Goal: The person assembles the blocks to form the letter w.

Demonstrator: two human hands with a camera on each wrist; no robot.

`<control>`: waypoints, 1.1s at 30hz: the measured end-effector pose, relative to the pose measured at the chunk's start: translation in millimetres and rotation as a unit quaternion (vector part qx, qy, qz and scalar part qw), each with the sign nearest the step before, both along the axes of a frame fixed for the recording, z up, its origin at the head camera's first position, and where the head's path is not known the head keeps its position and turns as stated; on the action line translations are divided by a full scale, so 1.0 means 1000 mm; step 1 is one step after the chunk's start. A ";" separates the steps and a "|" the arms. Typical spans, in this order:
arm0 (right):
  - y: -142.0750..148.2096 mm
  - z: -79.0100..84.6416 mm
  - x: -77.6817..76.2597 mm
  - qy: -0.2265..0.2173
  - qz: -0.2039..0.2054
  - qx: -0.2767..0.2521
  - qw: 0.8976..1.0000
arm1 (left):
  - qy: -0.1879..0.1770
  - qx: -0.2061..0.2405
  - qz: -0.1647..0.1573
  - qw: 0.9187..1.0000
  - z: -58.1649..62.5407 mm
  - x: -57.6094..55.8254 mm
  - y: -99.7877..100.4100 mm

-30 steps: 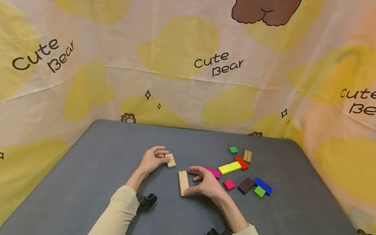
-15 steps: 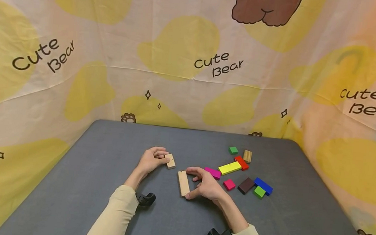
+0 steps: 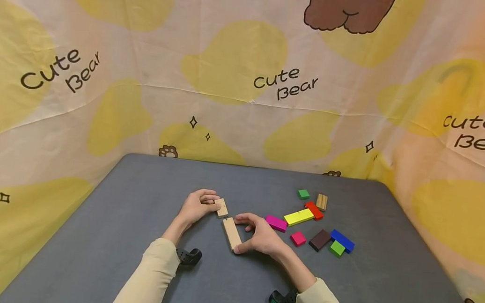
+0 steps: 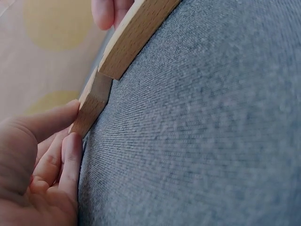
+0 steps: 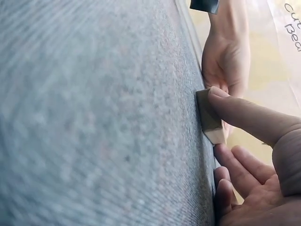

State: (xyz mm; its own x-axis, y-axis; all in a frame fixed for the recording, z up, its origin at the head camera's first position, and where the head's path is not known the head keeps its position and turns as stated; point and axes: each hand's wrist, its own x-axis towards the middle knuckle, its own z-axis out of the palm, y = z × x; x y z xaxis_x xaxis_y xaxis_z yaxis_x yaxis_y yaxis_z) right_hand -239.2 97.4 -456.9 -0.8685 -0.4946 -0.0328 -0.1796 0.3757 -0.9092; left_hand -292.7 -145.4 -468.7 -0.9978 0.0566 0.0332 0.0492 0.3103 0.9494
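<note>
While the left hand pinches the short wooden block between thumb and finger, this block lies just to the right of the fingertips, on the grey table. The hand is closed only so far as the block's width permits. The right hand is spread wider: its thumb presses the near end of the long wooden block, and a finger reaches to the far end, so the block lies to the left of the palm, held between the two. The far end of this block is just beside the near end of the short one; whether they touch, I cannot tell. Beyond the knuckles of the right hand lies the magenta block, and near it the yellow block.
</note>
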 end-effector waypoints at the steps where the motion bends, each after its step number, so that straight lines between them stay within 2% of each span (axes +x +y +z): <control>1: 0.000 0.000 0.000 0.001 0.000 -0.001 1.000 | 0.000 -0.001 0.000 1.000 0.000 0.000 0.000; 12: -0.006 0.001 -0.003 0.001 -0.013 0.006 1.000 | 0.004 -0.002 -0.004 1.000 0.002 -0.002 -0.001; 19: -0.007 0.001 -0.005 -0.007 0.004 0.004 1.000 | 0.007 -0.004 -0.005 1.000 0.001 -0.001 -0.001; 33: -0.011 -0.004 -0.004 -0.008 0.003 -0.006 1.000 | 0.015 -0.003 -0.024 1.000 -0.002 0.000 -0.005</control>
State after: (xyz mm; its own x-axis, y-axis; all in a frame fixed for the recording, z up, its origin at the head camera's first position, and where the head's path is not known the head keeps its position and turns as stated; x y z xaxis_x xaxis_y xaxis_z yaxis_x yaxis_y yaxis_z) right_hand -243.7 86.2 -461.1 -0.8652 -0.4997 -0.0413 -0.1665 0.3640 -0.9164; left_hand -292.5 -150.3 -470.9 -0.9925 0.1042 0.0635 0.0933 0.3122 0.9454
